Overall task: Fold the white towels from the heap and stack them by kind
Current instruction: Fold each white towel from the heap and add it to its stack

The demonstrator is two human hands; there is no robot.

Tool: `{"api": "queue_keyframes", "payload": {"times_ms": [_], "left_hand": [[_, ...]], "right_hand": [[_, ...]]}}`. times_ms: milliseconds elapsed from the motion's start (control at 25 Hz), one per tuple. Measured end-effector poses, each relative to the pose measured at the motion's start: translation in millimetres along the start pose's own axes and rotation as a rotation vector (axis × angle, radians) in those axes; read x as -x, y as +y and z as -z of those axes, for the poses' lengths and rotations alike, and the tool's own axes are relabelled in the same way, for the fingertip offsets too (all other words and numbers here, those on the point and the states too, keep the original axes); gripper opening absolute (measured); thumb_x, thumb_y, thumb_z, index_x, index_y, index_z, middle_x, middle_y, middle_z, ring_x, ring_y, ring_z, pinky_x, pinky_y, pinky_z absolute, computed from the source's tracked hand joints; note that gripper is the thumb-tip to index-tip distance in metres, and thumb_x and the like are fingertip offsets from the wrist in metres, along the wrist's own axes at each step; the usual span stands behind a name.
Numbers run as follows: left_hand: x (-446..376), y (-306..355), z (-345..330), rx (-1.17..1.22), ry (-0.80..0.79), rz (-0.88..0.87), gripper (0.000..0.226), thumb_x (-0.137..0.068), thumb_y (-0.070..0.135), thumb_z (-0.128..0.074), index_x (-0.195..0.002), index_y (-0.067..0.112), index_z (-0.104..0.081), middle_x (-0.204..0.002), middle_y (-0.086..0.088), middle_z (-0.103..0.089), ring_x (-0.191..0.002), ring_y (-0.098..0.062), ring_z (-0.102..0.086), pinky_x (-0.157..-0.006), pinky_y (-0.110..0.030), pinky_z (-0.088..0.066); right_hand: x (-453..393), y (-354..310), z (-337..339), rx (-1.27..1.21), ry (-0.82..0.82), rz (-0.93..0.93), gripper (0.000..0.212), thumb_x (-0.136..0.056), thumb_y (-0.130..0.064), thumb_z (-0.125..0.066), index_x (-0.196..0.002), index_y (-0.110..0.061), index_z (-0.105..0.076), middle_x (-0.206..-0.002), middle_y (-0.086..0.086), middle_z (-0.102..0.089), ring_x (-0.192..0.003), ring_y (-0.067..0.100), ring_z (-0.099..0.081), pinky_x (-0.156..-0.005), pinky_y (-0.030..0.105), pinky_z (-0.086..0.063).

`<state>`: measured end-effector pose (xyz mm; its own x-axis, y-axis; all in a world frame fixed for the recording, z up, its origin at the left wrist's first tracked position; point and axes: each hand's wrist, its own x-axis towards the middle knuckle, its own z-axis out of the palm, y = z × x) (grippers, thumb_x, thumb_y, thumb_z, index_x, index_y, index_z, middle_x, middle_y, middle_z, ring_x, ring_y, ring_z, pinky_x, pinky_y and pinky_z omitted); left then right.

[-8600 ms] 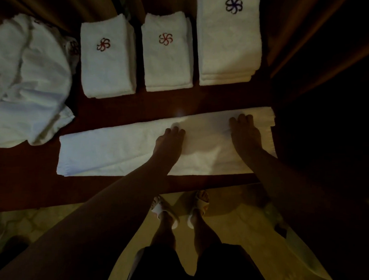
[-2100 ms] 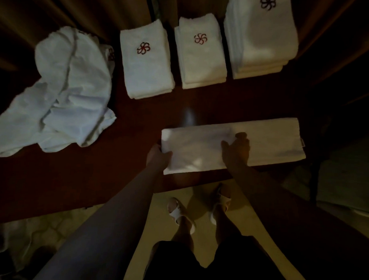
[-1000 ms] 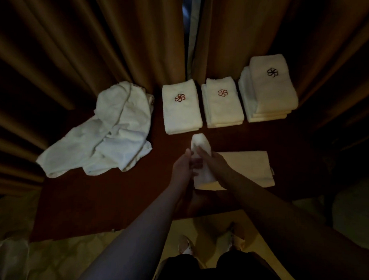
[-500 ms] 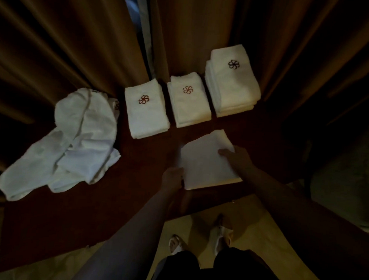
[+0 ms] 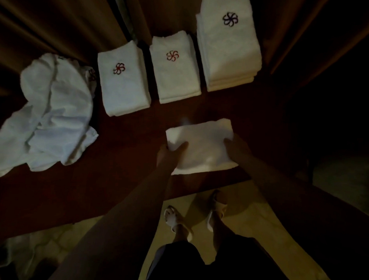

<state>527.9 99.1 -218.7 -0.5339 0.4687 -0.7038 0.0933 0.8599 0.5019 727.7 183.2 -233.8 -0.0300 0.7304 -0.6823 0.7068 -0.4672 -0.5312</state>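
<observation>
A person is standing at a dark red table (image 5: 119, 179), gripping a folded towel (image 5: 202, 149) at the near edge: the left hand (image 5: 168, 155) is curling around its left corner, thumb on top, while the right hand (image 5: 237, 149) is holding its right side, fingers partly hidden in shadow. The towel is lying flat in front of three stacks: two with red emblems (image 5: 124, 83) (image 5: 174, 69) and a taller one with a dark emblem (image 5: 228, 43). An unfolded heap (image 5: 48, 116) is waiting at the left. Lifted unevenly, the layers are likely to slip open. No emblem is showing on the held towel, so it risks landing on the wrong stack. No baskets or bins are appearing here; the stacks are resting directly on the table.
</observation>
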Motion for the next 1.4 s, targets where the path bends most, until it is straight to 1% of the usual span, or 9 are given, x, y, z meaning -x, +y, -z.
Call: {"api": "queue_keyframes", "payload": {"times_ms": [200,440,640,760,840,960,1120,1280,1400], "left_hand": [[-3,6,-3,0.158,0.01,0.04,0.077,-0.068,0.046,-0.083,-0.13,0.011,-0.054,-0.123,-0.008,-0.062,-0.106,-0.024,-0.06,-0.087,-0.039,-0.053],[18,21,25,0.266,-0.075,-0.218,0.043,-0.077,0.02,-0.08,-0.117,0.014,-0.063,-0.099,0.004,-0.065,-0.089,-0.01,-0.064,-0.06,-0.013,-0.051],[32,44,68,0.159,-0.056,-0.492,0.045,-0.076,0.018,-0.079,-0.118,0.011,-0.064,-0.107,0.001,-0.067,-0.098,-0.015,-0.065,-0.075,-0.025,-0.053],[51,61,101,-0.046,-0.075,-0.731,0.048,-0.072,0.023,-0.081,-0.116,0.014,-0.066,-0.108,0.003,-0.066,-0.1,-0.013,-0.063,-0.08,-0.028,-0.05],[68,68,124,-0.236,-0.096,-0.949,0.047,-0.069,0.026,-0.081,-0.113,0.017,-0.068,-0.108,0.002,-0.068,-0.1,-0.015,-0.064,-0.079,-0.027,-0.049],[85,68,154,-0.518,-0.081,-1.24,0.051,-0.067,0.034,-0.08,-0.115,0.022,-0.068,-0.12,-0.004,-0.067,-0.109,-0.022,-0.063,-0.09,-0.031,-0.049],[97,51,183,-0.665,-0.089,-1.442,0.056,-0.074,0.044,-0.074,-0.125,0.026,-0.061,-0.132,-0.001,-0.057,-0.124,-0.018,-0.05,-0.105,-0.03,-0.038],[105,22,215,-0.088,-0.088,-1.21,0.024,-0.085,0.047,-0.062,-0.093,0.026,-0.07,-0.096,0.012,-0.064,-0.094,-0.004,-0.059,-0.083,-0.023,-0.046],[87,4,244,0.342,0.103,-0.715,0.036,-0.083,0.049,-0.066,-0.099,0.018,-0.066,-0.103,0.0,-0.068,-0.094,-0.011,-0.063,-0.076,-0.019,-0.045]], "right_hand": [[0,5,-7,0.284,0.11,0.023,0.063,-0.096,-0.041,-0.049,-0.146,-0.01,-0.026,-0.146,0.02,-0.033,-0.132,0.038,-0.037,-0.104,0.045,-0.037],[28,-25,-2,0.074,0.461,0.226,0.035,-0.091,-0.019,-0.058,-0.123,-0.007,-0.05,-0.129,0.016,-0.049,-0.118,0.033,-0.049,-0.093,0.045,-0.046],[59,-82,-2,-0.63,-0.041,-0.286,0.046,-0.097,-0.046,-0.048,-0.111,-0.003,-0.056,-0.093,0.016,-0.065,-0.072,0.03,-0.064,-0.064,0.04,-0.056],[90,-121,-9,-0.982,-0.295,-0.254,0.058,-0.094,-0.058,-0.042,-0.115,-0.006,-0.053,-0.104,0.016,-0.06,-0.091,0.035,-0.062,-0.077,0.045,-0.054],[104,-150,-16,-1.12,-0.09,-0.174,0.052,-0.095,-0.049,-0.047,-0.115,-0.003,-0.057,-0.11,0.016,-0.061,-0.109,0.035,-0.056,-0.097,0.047,-0.045],[123,-168,-7,-0.854,-0.269,-0.067,0.043,-0.095,-0.046,-0.048,-0.098,-0.007,-0.066,-0.086,0.014,-0.071,-0.088,0.033,-0.063,-0.087,0.042,-0.049],[135,-178,-9,-0.641,-0.35,-0.013,0.044,-0.088,-0.024,-0.061,-0.126,-0.002,-0.057,-0.095,0.013,-0.068,-0.084,0.028,-0.064,-0.075,0.034,-0.053],[164,-200,-36,-0.659,-0.354,0.124,0.037,-0.087,-0.016,-0.058,-0.121,-0.002,-0.06,-0.101,0.014,-0.072,-0.095,0.027,-0.067,-0.08,0.035,-0.052],[188,-212,-55,-0.782,-0.361,0.21,0.037,-0.086,-0.013,-0.059,-0.123,-0.006,-0.06,-0.11,0.014,-0.07,-0.104,0.029,-0.066,-0.09,0.04,-0.051]]}}
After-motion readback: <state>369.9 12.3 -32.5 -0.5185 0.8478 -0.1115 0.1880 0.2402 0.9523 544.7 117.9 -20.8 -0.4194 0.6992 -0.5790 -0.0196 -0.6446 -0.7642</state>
